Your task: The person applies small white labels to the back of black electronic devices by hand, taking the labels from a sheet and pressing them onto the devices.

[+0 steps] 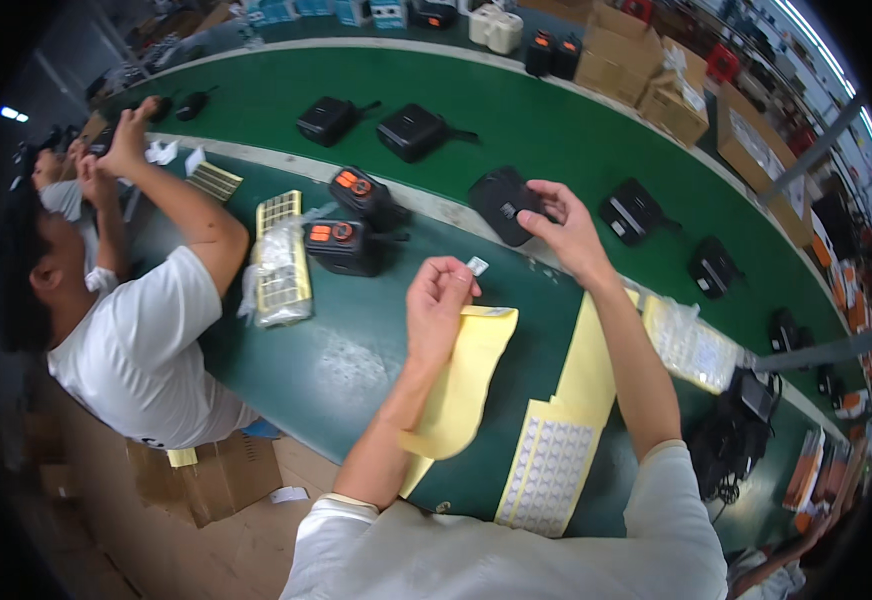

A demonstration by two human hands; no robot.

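Small white sticker (477, 265) pinched at the fingers of the left hand (438, 300), held above the green table (356, 350), same hand also gripping a yellow backing sheet (461, 385) that hangs down from it. Right hand (566, 230) has fingers curled around a black device (504, 205) at the edge of the green conveyor belt (516, 120). Sheet of white stickers (548, 470) lies on the table near the body, 2 black-and-orange devices (348, 225) sit left of the hands, and a person in a white shirt (136, 350) works at the far left.
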